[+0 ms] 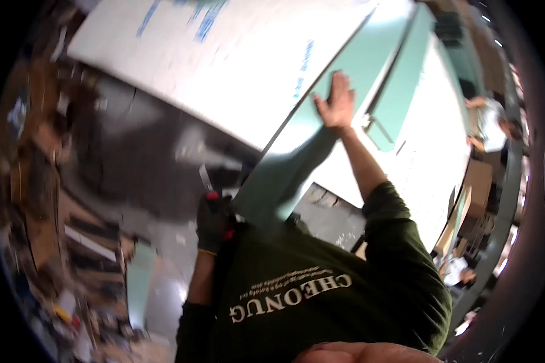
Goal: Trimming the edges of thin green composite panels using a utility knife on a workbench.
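My right hand (338, 104), bare, lies flat on a long pale-green board (272, 187), its fingers stretched out and the thumb apart. The near end of this board reaches my body, beyond the edge of the white sheets. My left hand (213, 221), in a dark glove, is closed around a red-handled tool with a flat pale blade (206, 178) pointing up and away. Blur hides the tool's exact kind. This hand is beside the board's near left corner; whether it touches the board I cannot tell.
A large white sheet (224, 66) with blue print lies left of the board. To the right, a second green strip (399, 91) rests on white sheeting. Two people are farther right, near cardboard boxes (479, 184). Stacked scraps (91, 242) and another green piece (140, 281) lie at lower left.
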